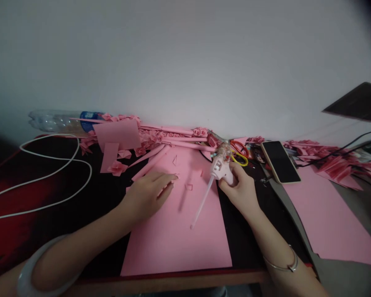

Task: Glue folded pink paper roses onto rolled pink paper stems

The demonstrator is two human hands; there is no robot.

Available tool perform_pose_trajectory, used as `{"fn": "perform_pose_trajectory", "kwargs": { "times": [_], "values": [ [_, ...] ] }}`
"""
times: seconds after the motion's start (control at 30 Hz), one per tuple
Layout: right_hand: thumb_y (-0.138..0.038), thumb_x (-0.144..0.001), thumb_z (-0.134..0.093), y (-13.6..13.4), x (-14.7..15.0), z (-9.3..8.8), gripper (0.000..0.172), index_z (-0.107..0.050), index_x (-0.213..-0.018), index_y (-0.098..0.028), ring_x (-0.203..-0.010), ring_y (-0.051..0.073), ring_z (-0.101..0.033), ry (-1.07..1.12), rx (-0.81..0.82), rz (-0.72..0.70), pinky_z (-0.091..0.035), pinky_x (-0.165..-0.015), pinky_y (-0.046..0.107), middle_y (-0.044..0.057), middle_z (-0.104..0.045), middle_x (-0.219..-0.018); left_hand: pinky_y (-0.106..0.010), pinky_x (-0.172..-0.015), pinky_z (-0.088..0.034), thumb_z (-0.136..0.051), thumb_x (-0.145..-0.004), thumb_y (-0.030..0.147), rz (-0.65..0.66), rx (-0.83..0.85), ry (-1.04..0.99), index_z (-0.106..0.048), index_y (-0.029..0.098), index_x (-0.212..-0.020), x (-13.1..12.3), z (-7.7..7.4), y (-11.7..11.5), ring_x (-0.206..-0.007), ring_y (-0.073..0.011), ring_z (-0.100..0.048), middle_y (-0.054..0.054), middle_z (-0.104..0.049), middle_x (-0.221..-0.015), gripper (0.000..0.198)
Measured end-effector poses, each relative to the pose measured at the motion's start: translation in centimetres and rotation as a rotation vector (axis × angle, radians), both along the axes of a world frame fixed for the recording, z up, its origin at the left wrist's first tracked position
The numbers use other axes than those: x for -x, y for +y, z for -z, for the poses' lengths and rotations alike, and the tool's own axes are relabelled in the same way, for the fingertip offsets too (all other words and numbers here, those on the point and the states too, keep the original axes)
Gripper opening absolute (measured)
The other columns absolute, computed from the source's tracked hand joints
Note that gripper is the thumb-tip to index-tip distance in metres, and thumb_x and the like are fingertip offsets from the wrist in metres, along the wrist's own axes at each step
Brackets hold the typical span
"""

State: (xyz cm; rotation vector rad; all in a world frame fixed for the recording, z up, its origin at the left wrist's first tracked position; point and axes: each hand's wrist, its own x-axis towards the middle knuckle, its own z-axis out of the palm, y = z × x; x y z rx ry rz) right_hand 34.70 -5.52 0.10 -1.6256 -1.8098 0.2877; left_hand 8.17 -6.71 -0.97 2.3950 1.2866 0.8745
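In the head view, your left hand (146, 198) lies palm down on a pink sheet of card (173, 243), its fingers (168, 179) stretched out flat and close together, with their tips resting on the smooth paper. A small square (189, 187) and a small triangle (174, 161), both thin outlines, sit on the sheet just beyond and to the right of those fingertips.

Your right hand (239, 192) is closed in a narrow grip around a small white-and-pink hot glue gun (219, 168), its fingers (231, 171) curled over the glossy plastic body. The gun is at the far right edge of the sheet, and a slim translucent glue stick (201, 202) runs from it toward the near left, over the card. You cannot tell whether its tip touches the sheet.

Rolled pink paper tubes (150, 161) lie along the far part of the dark surface (244, 231), among folded paper roses (117, 168). Red-handled scissors (238, 148) sit just beyond the gun, and a smartphone (280, 161) lies to their right. A second pink sheet (330, 214) lies further right. At far left, a white cable (49, 181) loops near a clear plastic bottle (62, 121) lying on its side.
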Motion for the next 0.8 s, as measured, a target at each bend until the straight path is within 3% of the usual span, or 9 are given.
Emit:
{"fn": "perform_pose_trajectory", "kwargs": {
  "times": [0.1,0.27,0.47,0.73,0.8],
  "values": [
    [-0.023,-0.068,-0.059,0.5,-0.7,0.2,0.036,-0.060,-0.104,-0.018,-0.061,0.017,-0.060,-0.076,0.000,0.031,-0.046,-0.060,0.025,0.002,-0.066,-0.078,-0.039,-0.088,-0.045,-0.050,-0.089,0.018,0.002,-0.079,0.160,-0.063,0.014,-0.105,0.7,0.2,1.1,-0.098,-0.0243,-0.057,-0.009,-0.067,-0.099,0.021],
    [-0.026,-0.068,-0.064,0.9,-1.2,0.5,0.044,-0.057,-0.110,-0.019,-0.076,0.022,-0.068,-0.065,0.100,0.000,-0.050,-0.068,0.028,0.006,-0.071,-0.087,-0.040,-0.088,-0.046,-0.046,-0.092,0.017,0.048,0.026,0.255,-0.062,0.017,-0.111,0.9,0.5,1.5,-0.096,-0.0233,-0.057,-0.008,-0.065,-0.100,0.025],
    [-0.023,-0.069,-0.065,1.4,-1.6,0.5,0.040,-0.057,-0.108,-0.020,-0.084,0.022,-0.068,-0.103,0.176,-0.102,-0.049,-0.074,0.031,0.006,-0.071,-0.095,-0.039,-0.091,-0.046,-0.043,-0.090,0.012,0.048,0.059,0.116,-0.058,0.020,-0.117,1.1,1.2,1.6,-0.101,-0.0214,-0.057,-0.007,-0.062,-0.105,0.032],
    [-0.030,-0.072,-0.068,1.6,-2.5,-0.2,0.040,-0.061,-0.109,-0.018,-0.090,0.021,-0.063,-0.166,0.127,-0.269,-0.049,-0.078,0.031,0.008,-0.067,-0.104,-0.038,-0.091,-0.047,-0.047,-0.088,0.015,0.067,0.118,-0.082,-0.061,0.019,-0.114,1.0,0.6,1.8,-0.102,-0.0200,-0.058,-0.008,-0.060,-0.106,0.030],
    [-0.031,-0.075,-0.066,2.3,-3.6,-0.5,0.036,-0.062,-0.109,-0.019,-0.092,0.020,-0.063,-0.175,0.083,-0.219,-0.050,-0.078,0.031,0.007,-0.066,-0.107,-0.037,-0.089,-0.048,-0.051,-0.086,0.019,0.058,0.133,-0.148,-0.065,0.019,-0.106,1.0,0.5,2.0,-0.101,-0.0207,-0.058,-0.009,-0.061,-0.105,0.024]
  ]
}}
